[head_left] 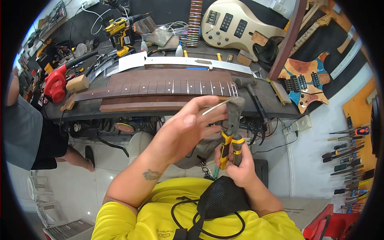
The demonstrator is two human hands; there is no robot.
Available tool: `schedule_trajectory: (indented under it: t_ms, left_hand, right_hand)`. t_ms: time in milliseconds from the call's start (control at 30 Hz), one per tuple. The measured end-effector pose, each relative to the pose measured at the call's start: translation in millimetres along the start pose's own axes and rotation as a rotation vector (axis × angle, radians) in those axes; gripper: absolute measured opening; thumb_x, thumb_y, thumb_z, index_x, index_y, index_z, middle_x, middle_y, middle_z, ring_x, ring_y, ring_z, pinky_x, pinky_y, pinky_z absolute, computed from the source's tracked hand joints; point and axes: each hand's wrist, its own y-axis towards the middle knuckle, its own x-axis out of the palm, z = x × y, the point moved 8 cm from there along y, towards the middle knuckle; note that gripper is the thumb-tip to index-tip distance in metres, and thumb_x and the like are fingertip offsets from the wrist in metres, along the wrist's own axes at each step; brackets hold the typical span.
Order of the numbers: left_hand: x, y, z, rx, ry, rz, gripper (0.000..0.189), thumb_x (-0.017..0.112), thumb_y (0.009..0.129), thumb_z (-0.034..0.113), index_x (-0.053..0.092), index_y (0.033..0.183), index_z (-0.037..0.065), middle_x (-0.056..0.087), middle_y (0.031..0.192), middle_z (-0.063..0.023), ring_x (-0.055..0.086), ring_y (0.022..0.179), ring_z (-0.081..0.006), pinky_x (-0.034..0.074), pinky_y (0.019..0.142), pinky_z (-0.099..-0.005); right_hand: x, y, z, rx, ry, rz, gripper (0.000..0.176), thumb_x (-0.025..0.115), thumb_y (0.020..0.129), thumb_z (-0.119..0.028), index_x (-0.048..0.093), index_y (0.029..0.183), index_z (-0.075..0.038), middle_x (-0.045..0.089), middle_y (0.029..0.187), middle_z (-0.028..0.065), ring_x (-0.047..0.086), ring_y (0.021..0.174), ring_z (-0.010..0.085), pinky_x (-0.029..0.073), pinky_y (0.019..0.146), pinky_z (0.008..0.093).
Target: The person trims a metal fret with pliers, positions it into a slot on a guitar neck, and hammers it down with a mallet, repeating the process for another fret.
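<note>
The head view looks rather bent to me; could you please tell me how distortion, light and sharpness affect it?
Head view: fisheye distortion bows the fretboard and the workbench edge, and black vignette fills the corners; head view: light is even and soft, with mild glare on the metal ruler; head view: the left hand, right hand, pliers and wire look reasonably sharp.

A dark workbench (276, 105) spans the upper frame, bearing a long fretboard (160, 86) at centre, a yellow drill (120, 34) and red blower (56, 84) upper left, and a hammer (251, 88) at right.
</note>
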Motion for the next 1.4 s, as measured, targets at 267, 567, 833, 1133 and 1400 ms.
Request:
schedule_trajectory:
  t_ms: [267, 567, 833, 1133, 1400]
  left_hand:
    - [22, 15, -14, -0.126, -0.19, -0.23, 0.093, 0.084, 0.082, 0.036, 0.041, 0.156, -0.001, 0.058, 0.105, -0.0143, 0.065, 0.102, -0.0322, 0.051, 0.098, -0.0443]
    - [24, 10, -15, -0.037, -0.19, -0.184, 0.078, 0.083, 0.082, 0.036, 0.049, 0.142, 0.001, 0.055, 0.097, -0.0097, 0.06, 0.088, -0.0253, 0.045, 0.079, -0.0378]
    - [22, 7, -17, -0.022, -0.17, -0.162, 0.078, 0.083, 0.084, 0.038, 0.049, 0.144, 0.002, 0.056, 0.095, -0.0091, 0.06, 0.085, -0.0245, 0.044, 0.079, -0.0384]
    - [-4, -2, 28, 0.659, 0.439, 0.043, 0.058, 0.06, 0.109, 0.04, 0.05, 0.154, 0.005, 0.054, 0.155, -0.0279, 0.068, 0.123, -0.0371, 0.051, 0.112, -0.0502]
    - [30, -18, 53, 0.925, 1.027, 0.008, 0.021, 0.071, 0.101, 0.005, 0.07, 0.122, 0.0, 0.077, 0.126, -0.024, 0.073, 0.126, -0.0432, 0.057, 0.108, -0.0498]
  right_hand:
    - [20, 2, 9, 0.05, -0.003, -0.253, 0.067, 0.052, 0.076, 0.01, 0.052, 0.142, -0.002, 0.058, 0.103, 0.0055, 0.055, 0.089, 0.0137, 0.047, 0.08, 0.0298]
    - [23, -3, 17, 0.116, 0.062, -0.236, 0.058, 0.053, 0.076, 0.01, 0.059, 0.132, -0.002, 0.058, 0.1, 0.0043, 0.054, 0.087, 0.0138, 0.047, 0.079, 0.0299]
    - [29, -2, 18, 0.126, 0.104, -0.255, 0.058, 0.054, 0.075, 0.011, 0.058, 0.131, -0.002, 0.059, 0.102, 0.0045, 0.054, 0.087, 0.0137, 0.047, 0.08, 0.0299]
    - [33, -3, 13, 0.253, 0.438, -0.28, 0.062, 0.052, 0.076, 0.008, 0.056, 0.137, -0.002, 0.058, 0.106, 0.0053, 0.055, 0.09, 0.0162, 0.046, 0.082, 0.032]
    - [48, -2, 14, 0.323, 0.577, -0.378, 0.065, 0.052, 0.075, 0.007, 0.054, 0.139, -0.002, 0.056, 0.105, 0.0065, 0.055, 0.09, 0.0185, 0.045, 0.081, 0.0329]
